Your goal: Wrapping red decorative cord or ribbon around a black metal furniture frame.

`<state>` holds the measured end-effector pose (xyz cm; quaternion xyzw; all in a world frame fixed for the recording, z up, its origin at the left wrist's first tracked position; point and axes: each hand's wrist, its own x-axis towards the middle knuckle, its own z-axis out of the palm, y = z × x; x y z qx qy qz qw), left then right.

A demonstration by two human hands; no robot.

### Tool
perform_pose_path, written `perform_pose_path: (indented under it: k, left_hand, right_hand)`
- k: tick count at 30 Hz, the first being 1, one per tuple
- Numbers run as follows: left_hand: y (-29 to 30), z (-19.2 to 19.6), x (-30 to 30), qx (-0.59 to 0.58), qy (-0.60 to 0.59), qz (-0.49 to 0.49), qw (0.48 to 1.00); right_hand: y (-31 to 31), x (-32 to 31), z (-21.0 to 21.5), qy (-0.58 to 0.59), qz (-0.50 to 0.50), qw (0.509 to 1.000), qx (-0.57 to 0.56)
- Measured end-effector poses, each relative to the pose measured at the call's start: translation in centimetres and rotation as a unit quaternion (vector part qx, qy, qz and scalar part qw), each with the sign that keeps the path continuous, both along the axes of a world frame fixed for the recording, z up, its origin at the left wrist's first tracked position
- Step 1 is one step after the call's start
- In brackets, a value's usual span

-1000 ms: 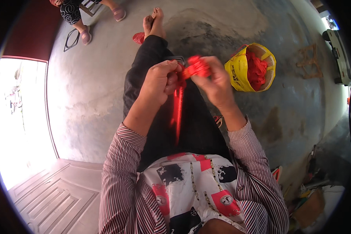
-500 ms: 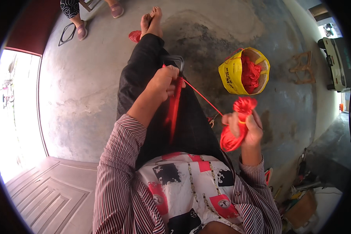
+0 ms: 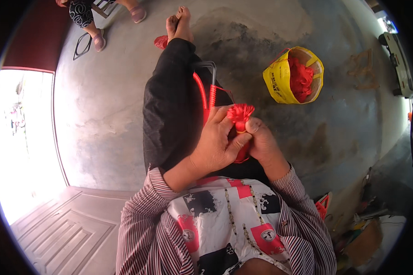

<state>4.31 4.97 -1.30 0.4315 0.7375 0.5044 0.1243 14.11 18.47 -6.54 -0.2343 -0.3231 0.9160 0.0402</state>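
Observation:
A bundle of red cord (image 3: 240, 112), bound round its neck with a yellow band, is held upright over my lap. My left hand (image 3: 218, 142) closes on its left side, thumb near the band. My right hand (image 3: 262, 144) grips it from the right, thumb and fingers at the neck. Just beyond my hands, a bent grey metal frame (image 3: 213, 68) rests at my legs, with red cord wound in tight coils (image 3: 212, 95) round one arm. A thicker red strip (image 3: 200, 87) hangs beside the coils. My hands hide the bundle's lower part in places.
A yellow bag (image 3: 275, 85) filled with red cord stands on the floor to the right. More red material (image 3: 161, 42) lies by my bare feet (image 3: 182, 28). Another person's legs (image 3: 94, 32) and a black frame (image 3: 81, 46) are at upper left. A red basket (image 3: 323, 205) sits at lower right.
My right hand has brought the cord bundle left and inward over my lap. My left hand has left the coiled frame and come back to the bundle. The taut cord between them has slackened.

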Motion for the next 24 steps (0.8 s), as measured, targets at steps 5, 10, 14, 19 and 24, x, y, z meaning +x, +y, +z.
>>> perform_pose_path:
  k: [5,10,14,19,24]
  left_hand:
    - [-0.4,1.8,-2.8,0.196,-0.429,0.012,0.882]
    - [0.1,1.0,-11.4,0.010,0.229,0.109,0.967]
    - [1.2,-3.3,-12.9,-0.248,0.313,0.079,0.914]
    - [2.0,-4.7,-11.1,-0.175,0.070,0.103,0.977]
    - [1.2,-5.9,-10.7,-0.013,-0.280,0.265,0.923]
  right_hand:
    - [1.7,-3.1,3.3,-0.065,0.298,0.942,0.138]
    - [7.0,-7.6,0.9,0.120,0.125,0.973,0.151]
    - [5.4,-11.6,-0.6,0.069,0.081,0.833,0.543]
    - [4.3,-12.0,-1.4,0.028,0.095,0.709,0.698]
    - [7.9,-7.9,2.0,0.125,-0.067,0.865,0.481]
